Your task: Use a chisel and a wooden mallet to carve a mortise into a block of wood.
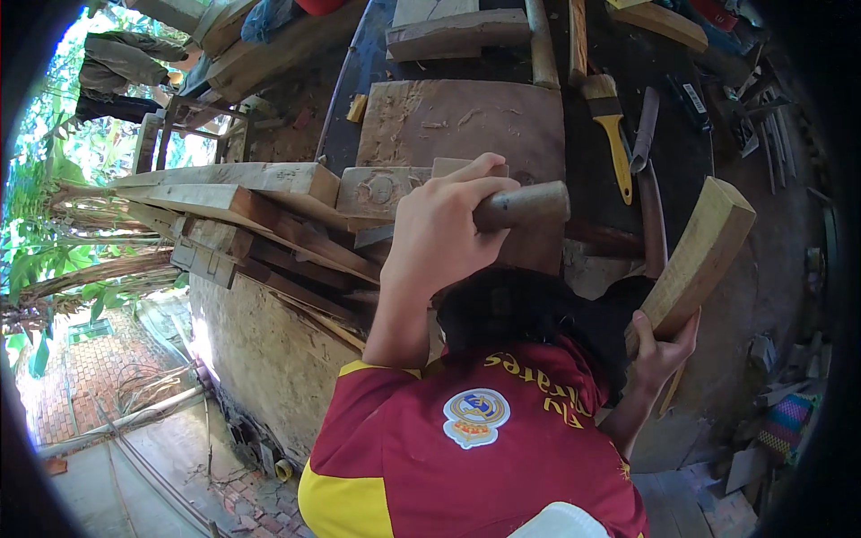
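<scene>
My left hand (444,224) is closed around a thick, round wooden handle (529,206), whose blunt end sticks out to the right of my fist. What the handle joins, if anything, is hidden by my hand. Just left of and beyond my fingers lies a squared wooden block (384,192) with a round mark on its face. Lower right, my right hand (664,348) grips the near end of a squared piece of wood (700,255), which slants up and away to the right. A broad worn board (466,121) with a few shavings lies beyond my left hand.
A yellow-handled paintbrush (610,125) and a curved tube-like piece (644,130) lie on the dark bench to the right. Stacked planks (233,202) jut out leftward. A short timber (457,36) and a wooden pole (541,45) are at the back. Metal tools crowd the far right.
</scene>
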`<state>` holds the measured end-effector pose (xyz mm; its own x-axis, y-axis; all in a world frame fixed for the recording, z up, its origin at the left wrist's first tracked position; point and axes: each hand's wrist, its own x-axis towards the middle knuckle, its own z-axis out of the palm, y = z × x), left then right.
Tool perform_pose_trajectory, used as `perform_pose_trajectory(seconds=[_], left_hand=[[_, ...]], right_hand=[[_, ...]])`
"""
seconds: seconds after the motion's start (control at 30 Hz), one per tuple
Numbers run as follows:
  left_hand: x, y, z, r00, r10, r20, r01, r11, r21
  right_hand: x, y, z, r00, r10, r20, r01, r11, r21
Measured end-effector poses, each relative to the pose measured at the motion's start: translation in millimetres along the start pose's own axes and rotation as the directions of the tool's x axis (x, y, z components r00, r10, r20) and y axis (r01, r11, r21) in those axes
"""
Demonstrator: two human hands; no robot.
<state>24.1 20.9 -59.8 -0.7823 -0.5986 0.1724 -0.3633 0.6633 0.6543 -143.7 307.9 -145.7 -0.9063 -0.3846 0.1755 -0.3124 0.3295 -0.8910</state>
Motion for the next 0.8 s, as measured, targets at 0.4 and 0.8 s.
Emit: perform_pose_trajectory(seconds=[0.4,0.8], left_hand=[[25,79,22,0.910,0.400,0.106,-0.409,0.909,0.082],[44,80,68,0.910,0.405,-0.085,-0.414,0.899,-0.144]], right_hand=[[-2,1,-5,1.000,0.006,0.000,-0.005,0.996,0.091],[0,3,-29,0.986,0.085,-0.147,-0.082,0.996,0.023]])
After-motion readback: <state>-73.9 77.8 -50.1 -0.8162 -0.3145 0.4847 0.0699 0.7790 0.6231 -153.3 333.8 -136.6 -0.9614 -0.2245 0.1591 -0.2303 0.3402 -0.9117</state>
